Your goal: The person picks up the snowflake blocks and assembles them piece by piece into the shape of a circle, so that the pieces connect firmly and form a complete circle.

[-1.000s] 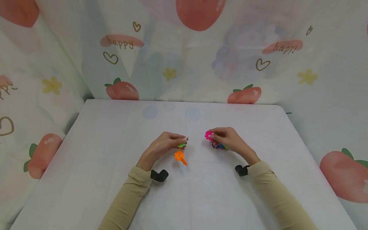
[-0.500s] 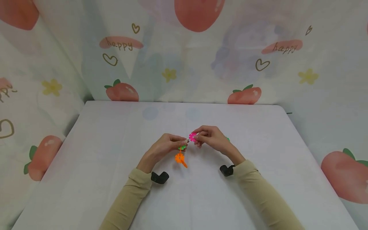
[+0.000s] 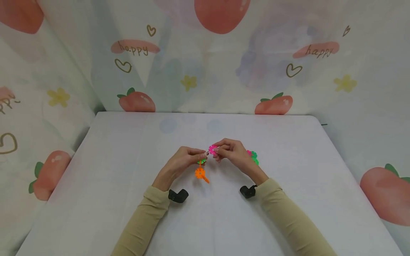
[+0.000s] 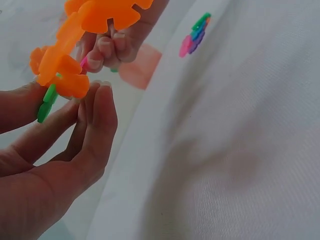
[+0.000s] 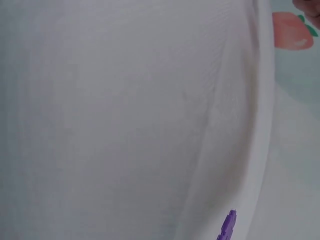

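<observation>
My left hand (image 3: 180,163) pinches a joined string of notched discs above the table. Within it are a green disc (image 3: 201,161), a white piece (image 3: 206,153) at the fingertips and orange discs (image 3: 200,173) hanging below. The orange discs (image 4: 107,17) look large in the left wrist view, above the left hand (image 4: 65,150). A pink disc (image 3: 213,149) is pinched by my right hand (image 3: 235,154), its edge at the white piece; whether they are joined I cannot tell. Only a bit of a hand (image 5: 311,10) shows in the right wrist view.
Beyond my right wrist several loose discs (image 3: 254,157) lie on the white table (image 3: 128,142); pink, purple, blue and green ones (image 4: 196,36) show in the left wrist view. A purple disc (image 5: 227,227) appears at the right wrist view's bottom edge. Patterned cloth (image 3: 217,64) hangs behind.
My right hand has moved left with the pink disc, up to the white piece, uncovering some of the loose discs. My left hand has stayed nearly in place.
</observation>
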